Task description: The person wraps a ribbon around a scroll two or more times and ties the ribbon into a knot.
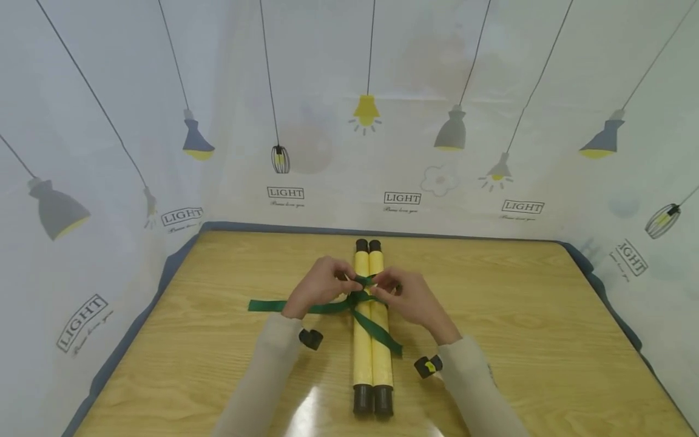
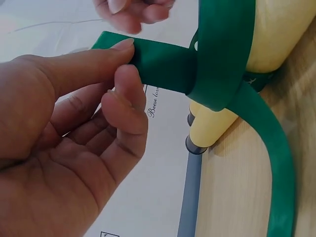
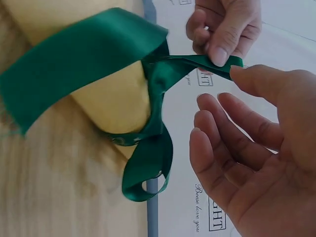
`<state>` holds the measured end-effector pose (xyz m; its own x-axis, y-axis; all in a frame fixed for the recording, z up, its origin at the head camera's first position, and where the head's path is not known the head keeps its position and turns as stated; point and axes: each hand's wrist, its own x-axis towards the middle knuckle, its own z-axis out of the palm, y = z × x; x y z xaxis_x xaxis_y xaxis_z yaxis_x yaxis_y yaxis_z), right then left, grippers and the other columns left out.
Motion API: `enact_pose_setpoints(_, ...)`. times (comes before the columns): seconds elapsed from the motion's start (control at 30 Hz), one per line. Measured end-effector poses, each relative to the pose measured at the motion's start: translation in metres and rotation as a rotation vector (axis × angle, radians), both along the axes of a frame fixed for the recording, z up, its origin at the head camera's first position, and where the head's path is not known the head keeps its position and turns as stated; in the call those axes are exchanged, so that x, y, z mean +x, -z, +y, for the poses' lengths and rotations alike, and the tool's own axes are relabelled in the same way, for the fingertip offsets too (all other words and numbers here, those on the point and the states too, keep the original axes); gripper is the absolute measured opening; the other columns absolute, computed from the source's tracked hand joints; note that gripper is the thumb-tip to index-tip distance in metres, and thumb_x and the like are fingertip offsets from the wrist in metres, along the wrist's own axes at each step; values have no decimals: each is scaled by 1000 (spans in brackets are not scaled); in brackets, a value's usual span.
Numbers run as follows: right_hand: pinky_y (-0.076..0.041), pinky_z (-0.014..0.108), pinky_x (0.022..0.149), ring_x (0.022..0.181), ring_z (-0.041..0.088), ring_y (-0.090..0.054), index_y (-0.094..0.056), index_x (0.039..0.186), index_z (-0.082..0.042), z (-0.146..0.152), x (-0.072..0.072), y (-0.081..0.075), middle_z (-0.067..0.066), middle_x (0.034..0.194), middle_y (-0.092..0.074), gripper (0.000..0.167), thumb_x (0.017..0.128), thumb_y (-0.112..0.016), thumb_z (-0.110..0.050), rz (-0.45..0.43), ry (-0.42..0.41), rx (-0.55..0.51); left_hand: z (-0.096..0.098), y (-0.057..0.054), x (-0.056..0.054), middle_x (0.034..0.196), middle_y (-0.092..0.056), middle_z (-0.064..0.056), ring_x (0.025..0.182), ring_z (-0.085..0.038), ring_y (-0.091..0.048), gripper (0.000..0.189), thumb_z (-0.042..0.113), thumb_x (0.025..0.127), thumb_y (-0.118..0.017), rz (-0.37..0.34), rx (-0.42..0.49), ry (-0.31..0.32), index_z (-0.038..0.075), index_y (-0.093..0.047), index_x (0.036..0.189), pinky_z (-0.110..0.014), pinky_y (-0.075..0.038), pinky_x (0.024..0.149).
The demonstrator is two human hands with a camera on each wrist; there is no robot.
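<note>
Two yellow tubes (image 1: 363,358) with black end caps (image 1: 363,399) lie side by side on the table, a green ribbon (image 1: 377,331) wrapped around their middle. One ribbon tail runs left under my left wrist; another slants down across the tubes to the right. My left hand (image 1: 319,282) pinches a folded length of ribbon between thumb and forefinger, pulled out from the knot. Just right of it is my right hand (image 1: 406,294), its thumb tip at the end of the fold. In the right wrist view that hand's fingers (image 3: 210,153) are spread apart from the ribbon. A small loop hangs beside the knot.
Around the tubes extends a wooden table (image 1: 218,364) with a blue-grey edge. White curtains (image 1: 327,133) printed with hanging lamps rise behind and at both sides. Small black devices (image 1: 311,338) sit at both wrists.
</note>
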<state>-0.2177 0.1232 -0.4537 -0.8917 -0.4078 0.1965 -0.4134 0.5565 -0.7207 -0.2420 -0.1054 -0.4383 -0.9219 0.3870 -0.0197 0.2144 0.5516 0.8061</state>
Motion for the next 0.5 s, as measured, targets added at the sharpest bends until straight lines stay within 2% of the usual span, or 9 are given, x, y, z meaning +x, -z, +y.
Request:
enact_pose_setpoints(0.2,-52,24,67,76,9,-62,-74,107,-10,5,9,9,-3,87,-71,22,97,-73,-29,-25,-94,54,0,2,0,82,-72,-3,70,-21,-64,8,19,93,-77,-53,28,-20,12,-75,90,-28,-51,59)
enact_pose_setpoints(0.37,-52,22,66,76,7,-61,-74,109,-7,8,20,15,-5,86,-69,30,95,-75,-34,-46,-177,82,-1,4,-1,78,-72,-7,69,-22,-66,9,18,94,-76,-66,56,5,12,-73,88,-29,-53,60)
enact_pose_setpoints(0.5,-51,22,63,70,4,-59,-75,98,-13,8,26,19,-9,81,-68,15,94,-76,-27,-39,-216,111,-1,4,-1,83,-73,-10,71,-23,-68,7,17,95,-74,-83,79,25,12,-73,91,-29,-53,61)
